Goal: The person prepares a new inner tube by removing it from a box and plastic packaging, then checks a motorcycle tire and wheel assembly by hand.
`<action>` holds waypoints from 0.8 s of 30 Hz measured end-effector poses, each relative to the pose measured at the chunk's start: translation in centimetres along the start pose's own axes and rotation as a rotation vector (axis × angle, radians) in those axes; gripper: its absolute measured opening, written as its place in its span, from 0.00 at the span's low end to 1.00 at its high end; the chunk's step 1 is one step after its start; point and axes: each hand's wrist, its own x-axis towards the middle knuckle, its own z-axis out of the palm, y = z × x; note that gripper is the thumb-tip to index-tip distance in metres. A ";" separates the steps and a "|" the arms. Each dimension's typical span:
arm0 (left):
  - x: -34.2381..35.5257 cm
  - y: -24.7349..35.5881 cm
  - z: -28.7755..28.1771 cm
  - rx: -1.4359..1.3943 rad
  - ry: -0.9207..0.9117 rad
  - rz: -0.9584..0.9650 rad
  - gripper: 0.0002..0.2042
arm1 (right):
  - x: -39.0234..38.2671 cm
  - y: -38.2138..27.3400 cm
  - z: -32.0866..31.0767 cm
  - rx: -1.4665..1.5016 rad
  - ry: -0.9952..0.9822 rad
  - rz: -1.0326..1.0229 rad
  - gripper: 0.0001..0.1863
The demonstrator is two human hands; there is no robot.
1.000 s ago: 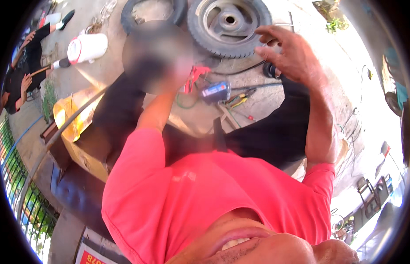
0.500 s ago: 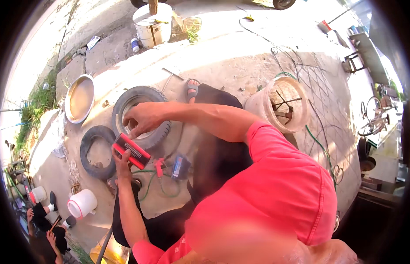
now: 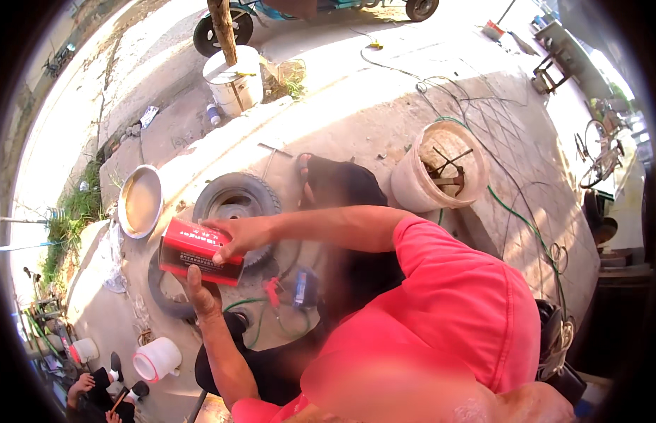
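Observation:
A red and black cardboard box (image 3: 180,248) is held in front of me above the tyres. My left hand (image 3: 203,296) grips its lower side, thumb up against the front and the other fingers hidden behind it. My right hand (image 3: 236,234) holds the box's right end, with its fingers over the top edge. Behind the box, a wheel with a knobby tyre (image 3: 266,192) lies on the ground. A bare tyre (image 3: 161,290) lies partly hidden beneath the box and my left hand.
A red air gun (image 3: 272,291) on a green hose and a dark blue container (image 3: 305,287) lie near my legs. To the right stands a bucket (image 3: 407,180) with metal tools; a shallow basin (image 3: 157,201) is at left. Another person (image 3: 95,391) sits lower left, near a white pail (image 3: 157,359).
My right hand has come from above the wheel onto the box. The box has shifted left and turned, showing a broad red face. The whole view has tilted somewhat.

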 end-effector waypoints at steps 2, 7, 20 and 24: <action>-0.5 1.7 0.5 0.108 0.064 -0.043 0.39 | 1.1 0.7 0.3 -0.044 0.098 -0.051 0.73; 0.3 5.0 -0.3 -0.064 0.032 -0.191 0.34 | 0.8 -0.8 -0.7 -0.621 0.241 -0.241 0.67; 1.5 4.9 1.9 0.264 0.161 -0.083 0.30 | 0.4 -1.9 -2.4 -0.575 0.311 -0.410 0.62; 1.5 5.4 1.7 0.399 0.114 0.074 0.34 | 3.0 -2.0 -2.9 -0.065 0.391 -0.024 0.60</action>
